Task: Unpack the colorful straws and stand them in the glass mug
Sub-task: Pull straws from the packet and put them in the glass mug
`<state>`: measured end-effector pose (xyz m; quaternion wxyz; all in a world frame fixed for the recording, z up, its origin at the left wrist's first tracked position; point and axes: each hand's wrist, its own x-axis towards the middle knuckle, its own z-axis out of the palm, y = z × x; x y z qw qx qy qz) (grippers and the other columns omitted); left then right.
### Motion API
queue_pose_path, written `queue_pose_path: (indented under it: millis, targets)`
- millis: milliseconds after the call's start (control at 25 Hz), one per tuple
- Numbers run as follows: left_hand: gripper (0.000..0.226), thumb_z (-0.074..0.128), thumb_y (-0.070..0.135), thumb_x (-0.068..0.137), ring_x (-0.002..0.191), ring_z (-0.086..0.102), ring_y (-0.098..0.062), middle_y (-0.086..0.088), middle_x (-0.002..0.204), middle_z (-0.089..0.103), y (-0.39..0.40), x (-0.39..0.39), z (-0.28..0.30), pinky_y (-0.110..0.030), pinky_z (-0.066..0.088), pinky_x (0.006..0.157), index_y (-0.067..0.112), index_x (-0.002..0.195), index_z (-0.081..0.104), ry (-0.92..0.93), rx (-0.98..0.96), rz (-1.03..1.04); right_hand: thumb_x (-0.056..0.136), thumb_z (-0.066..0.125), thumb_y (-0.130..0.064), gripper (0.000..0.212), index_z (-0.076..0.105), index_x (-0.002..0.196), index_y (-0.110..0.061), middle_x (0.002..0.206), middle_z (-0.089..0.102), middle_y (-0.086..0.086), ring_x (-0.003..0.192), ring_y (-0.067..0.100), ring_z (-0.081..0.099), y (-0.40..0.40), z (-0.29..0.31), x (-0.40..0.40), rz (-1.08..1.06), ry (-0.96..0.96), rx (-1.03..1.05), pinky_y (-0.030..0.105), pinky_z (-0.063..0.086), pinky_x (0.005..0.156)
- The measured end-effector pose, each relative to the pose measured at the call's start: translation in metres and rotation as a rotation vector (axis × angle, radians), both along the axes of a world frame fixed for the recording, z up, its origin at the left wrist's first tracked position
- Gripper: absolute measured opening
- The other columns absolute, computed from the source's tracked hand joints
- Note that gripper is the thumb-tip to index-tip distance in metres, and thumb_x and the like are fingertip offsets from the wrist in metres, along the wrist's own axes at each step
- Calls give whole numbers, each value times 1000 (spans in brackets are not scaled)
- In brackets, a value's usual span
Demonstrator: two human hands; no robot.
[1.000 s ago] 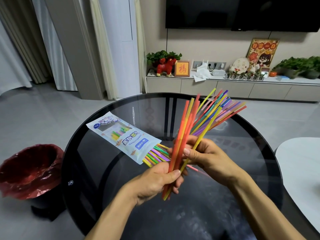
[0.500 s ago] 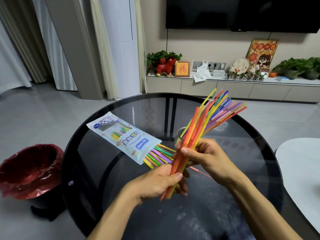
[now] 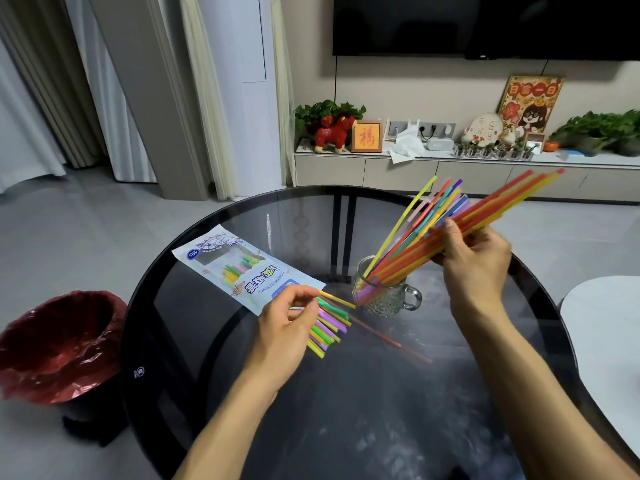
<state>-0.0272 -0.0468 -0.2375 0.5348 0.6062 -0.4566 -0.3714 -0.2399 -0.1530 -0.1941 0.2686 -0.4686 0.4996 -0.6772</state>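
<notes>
Two hands work over the dark round table (image 3: 207,393): the left hand (image 3: 287,327) pinches loose straw ends (image 3: 329,323) poking from the packet (image 3: 239,268), while beyond it the right hand (image 3: 474,258) grips a tilted bundle of straws (image 3: 408,251) whose lower ends sit inside the glass mug (image 3: 384,299).

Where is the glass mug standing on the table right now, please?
In the head view, the glass mug stands right of centre on the round glass table, just right of the straw packet, below the right hand.
</notes>
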Motion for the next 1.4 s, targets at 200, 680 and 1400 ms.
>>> queue_pose_path:
  millis: [200, 680, 1400]
  targets:
    - [15, 60, 14, 92, 86, 71, -15, 3, 94, 73, -2, -2, 0, -18, 56, 66, 27, 91, 67, -11, 1, -13, 86, 63, -28, 28, 65, 73, -4, 72, 72, 14, 70, 35, 72, -21, -15, 13, 50, 279, 147, 54, 59, 67]
    - [12, 58, 16, 91, 89, 63, -8, 11, 96, 69, -2, -1, -10, -15, 51, 70, 24, 95, 66, -433, -44, 27, 88, 43, -68, 67, 65, 65, -9, 56, 68, 7, 53, 27, 68, -6, -19, -10, 36, 752, 386, 44, 61, 61]
    - [29, 58, 20, 90, 107, 43, -1, 17, 117, 56, 5, -3, -14, -14, 34, 90, 28, 117, 58, -665, -80, -73, 72, 84, -15, 58, 58, 122, -1, 104, 73, 18, 97, 30, 71, -71, -33, 22, 733, -68, 524, 42, 58, 86]
